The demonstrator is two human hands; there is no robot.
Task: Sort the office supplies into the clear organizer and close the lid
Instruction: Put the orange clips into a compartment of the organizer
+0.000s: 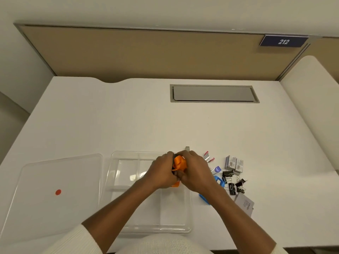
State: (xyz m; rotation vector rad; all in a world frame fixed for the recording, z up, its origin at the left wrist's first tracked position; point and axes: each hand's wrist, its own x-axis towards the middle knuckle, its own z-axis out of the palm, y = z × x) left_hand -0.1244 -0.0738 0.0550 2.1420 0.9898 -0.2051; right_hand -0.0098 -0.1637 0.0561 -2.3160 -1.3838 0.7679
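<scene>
The clear organizer (128,224) lies open on the white desk in front of me, its compartments showing through. Its clear lid (55,180), marked with a red dot, lies flat to the left. My left hand (161,173) and my right hand (194,173) are pressed together over the organizer's right rear part, both gripping a bunched orange strap (178,163). To the right of the organizer lie black binder clips (233,182), small staple boxes (234,163), red-and-silver staplers (208,156), a purple-capped item (216,169) and blue plastic pieces (219,180).
A grey card packet (244,204) lies at the right, near the front edge. A grey cable hatch (213,93) is set into the desk at the back. A tan partition with a "212" sign (283,41) stands behind.
</scene>
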